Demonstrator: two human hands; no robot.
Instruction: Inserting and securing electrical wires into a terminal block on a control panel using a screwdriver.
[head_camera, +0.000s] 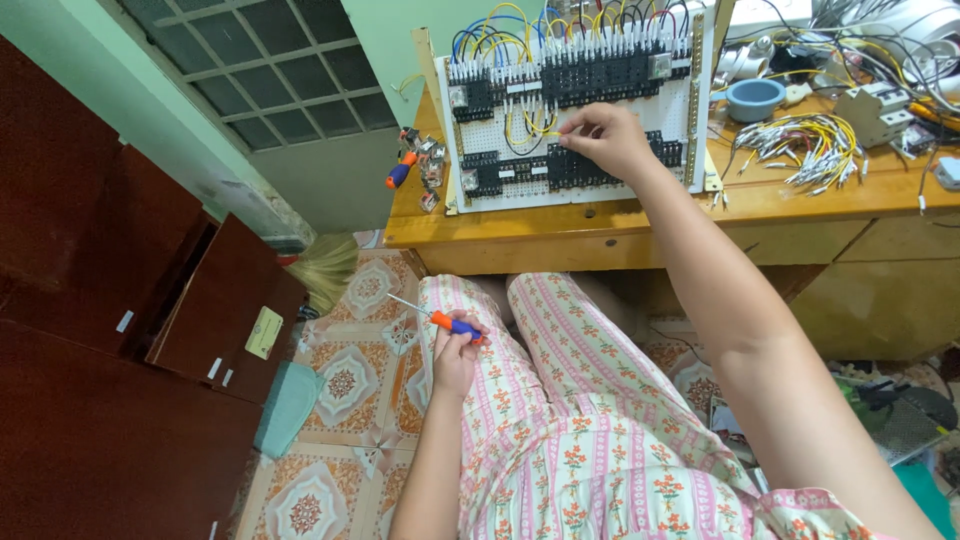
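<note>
One yellow wire pinched between right-hand fingers.

Blue bowl, loose wire bundle, perhaps a broom, brown cabinet.

We lose the wiring panel top past the frame edge; terminals under the right hand stay hidden.
</note>
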